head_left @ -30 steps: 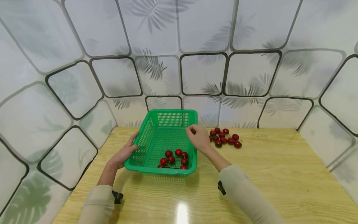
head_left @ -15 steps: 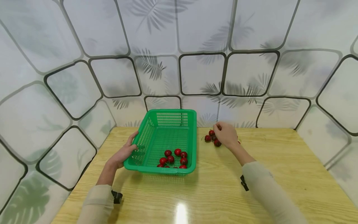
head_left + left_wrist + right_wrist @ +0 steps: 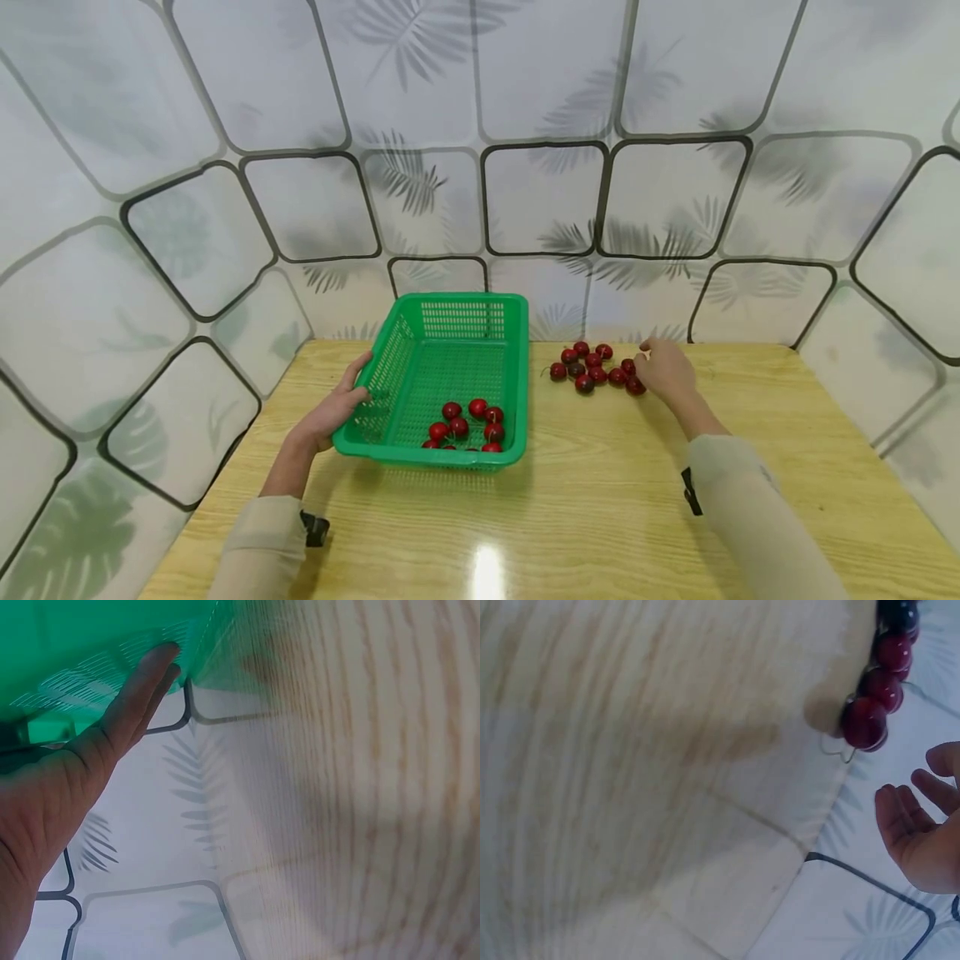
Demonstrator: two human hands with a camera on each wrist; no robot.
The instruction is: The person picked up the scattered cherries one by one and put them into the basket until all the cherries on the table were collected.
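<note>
A green plastic basket with slotted sides stands on the table, several red cherries gathered in its near right part. My left hand holds the basket's left side, thumb at the rim and straight fingers along the outer wall. Several dark red cherries lie in a loose cluster right of the basket, some with stems. Just off the cluster's right end is my right hand. In the right wrist view, this hand has loosely bent fingers with nothing between them, apart from the nearest cherry.
The light wooden table ends at the back against a pale wall covering with dark outlines and leaf prints. This covering also rises at the left and right sides.
My right hand has moved right, from the basket's right rim, over the cherry cluster, to its right end; its fingers have loosened. My left hand and the basket have stayed put.
</note>
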